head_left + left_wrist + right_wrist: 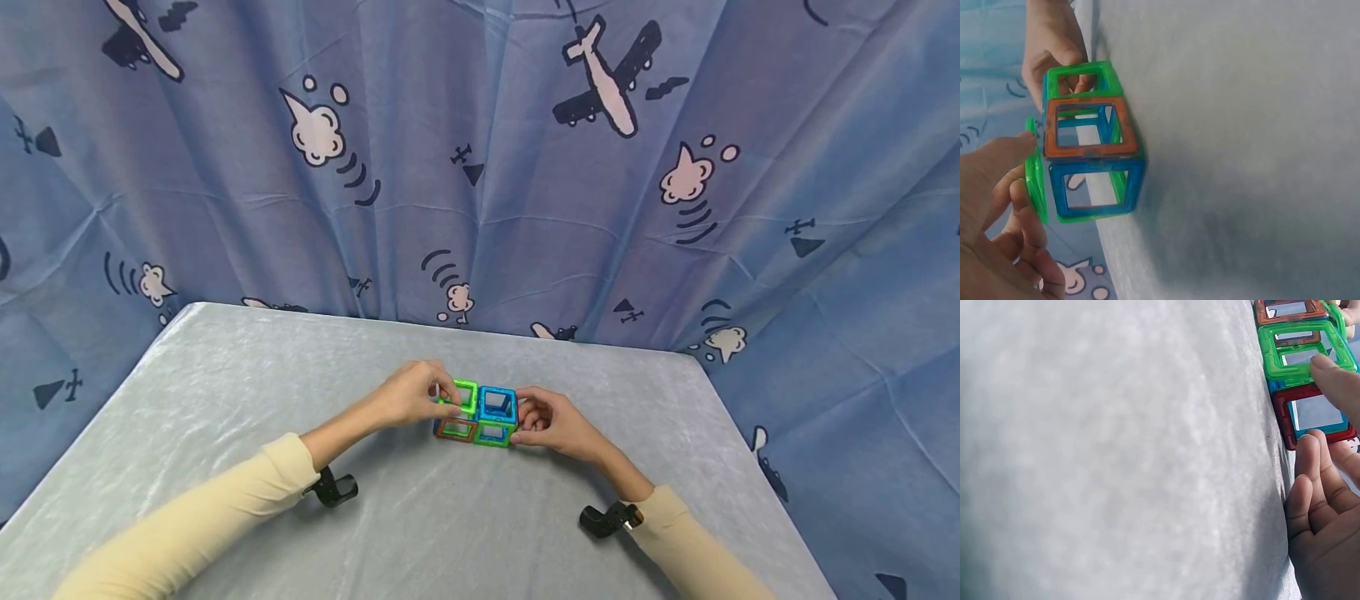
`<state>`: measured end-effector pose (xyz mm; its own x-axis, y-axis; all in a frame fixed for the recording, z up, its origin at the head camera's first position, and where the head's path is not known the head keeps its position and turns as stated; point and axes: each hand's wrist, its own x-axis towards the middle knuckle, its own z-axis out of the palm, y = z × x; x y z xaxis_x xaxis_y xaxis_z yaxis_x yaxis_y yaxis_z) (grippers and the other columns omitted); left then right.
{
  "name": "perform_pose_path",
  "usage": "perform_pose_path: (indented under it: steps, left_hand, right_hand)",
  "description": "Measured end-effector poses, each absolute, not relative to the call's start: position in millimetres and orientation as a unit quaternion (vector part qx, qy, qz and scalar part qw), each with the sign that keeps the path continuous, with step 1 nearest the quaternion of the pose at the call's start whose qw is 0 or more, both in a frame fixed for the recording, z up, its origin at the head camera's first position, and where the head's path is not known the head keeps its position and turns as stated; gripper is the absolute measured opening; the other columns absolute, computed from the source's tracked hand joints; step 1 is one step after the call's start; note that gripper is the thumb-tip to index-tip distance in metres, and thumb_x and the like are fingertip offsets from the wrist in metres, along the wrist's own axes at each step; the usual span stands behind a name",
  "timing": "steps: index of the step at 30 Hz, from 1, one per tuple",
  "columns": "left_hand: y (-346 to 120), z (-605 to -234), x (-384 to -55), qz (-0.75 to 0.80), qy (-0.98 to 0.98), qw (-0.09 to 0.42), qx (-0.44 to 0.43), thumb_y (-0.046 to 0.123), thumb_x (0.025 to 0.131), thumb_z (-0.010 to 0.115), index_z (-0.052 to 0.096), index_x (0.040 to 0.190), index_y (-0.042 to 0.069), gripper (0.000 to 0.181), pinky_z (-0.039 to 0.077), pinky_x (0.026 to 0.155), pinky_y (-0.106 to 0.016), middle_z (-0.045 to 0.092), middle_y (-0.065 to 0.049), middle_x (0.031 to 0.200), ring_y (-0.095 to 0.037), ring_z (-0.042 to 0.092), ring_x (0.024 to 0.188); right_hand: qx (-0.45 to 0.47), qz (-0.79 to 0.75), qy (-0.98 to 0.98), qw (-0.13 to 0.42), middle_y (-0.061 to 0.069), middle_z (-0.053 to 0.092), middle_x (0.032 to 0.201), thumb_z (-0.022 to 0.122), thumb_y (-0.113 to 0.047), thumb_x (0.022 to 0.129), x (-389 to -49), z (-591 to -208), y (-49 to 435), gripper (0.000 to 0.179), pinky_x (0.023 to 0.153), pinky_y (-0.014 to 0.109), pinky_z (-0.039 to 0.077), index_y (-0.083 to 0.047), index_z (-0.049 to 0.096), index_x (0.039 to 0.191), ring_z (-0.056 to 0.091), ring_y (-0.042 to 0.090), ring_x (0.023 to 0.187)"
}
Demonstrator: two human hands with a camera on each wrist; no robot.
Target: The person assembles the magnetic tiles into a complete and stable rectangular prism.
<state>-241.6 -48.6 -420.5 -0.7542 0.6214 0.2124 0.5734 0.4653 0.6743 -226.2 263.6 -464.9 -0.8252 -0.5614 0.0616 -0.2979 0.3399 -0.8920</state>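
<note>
A two-cube block of see-through magnetic tiles (480,422) stands on the table, its square frames coloured blue, green, orange and red. My left hand (408,396) pinches a green square tile (1035,187) between thumb and fingers. That tile is tilted over the top of the left cube, which has an orange front tile (1051,134) and a blue end tile (1059,187). At the opposite end my right hand (558,425) grips the right cube. Its thumb presses the green front tile (1266,353), and other fingertips lie by the red end tile (1281,415).
A pale grey cloth covers the table (450,525). Behind it hangs a blue curtain (510,275) printed with planes and clouds, meeting the table's back edge. Black wrist mounts (333,489) sit below both sleeves.
</note>
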Motion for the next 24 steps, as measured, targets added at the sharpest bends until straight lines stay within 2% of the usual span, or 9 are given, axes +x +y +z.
perform_pose_path:
  steps: [12,24]
  left_hand:
    - [-43.6,-425.6,-241.8,0.384,0.854,0.042,0.35,0.02,0.084,0.087,0.077,0.082,0.019,0.01,0.048,0.073,-0.03,0.064,0.002,0.088,-0.023,0.062,0.087]
    - [-46.0,-431.7,-244.5,0.391,0.838,0.037,0.378,0.019,0.083,0.088,0.079,0.086,0.018,0.009,0.051,0.08,-0.03,0.063,0.007,0.088,-0.012,0.058,0.086]
  right_hand:
    - [-0.259,-0.511,0.809,0.131,0.021,0.065,0.098,0.084,-0.003,0.084,-225.3,-462.9,262.6,0.059,0.065,0.025,0.05,-0.002,0.058,0.136,0.061,0.022,0.08]
    - [-0.261,-0.516,0.805,0.135,0.022,0.065,0.097,0.082,-0.001,0.085,-225.6,-464.0,262.8,0.056,0.064,0.026,0.05,0.002,0.056,0.135,0.062,0.023,0.08]
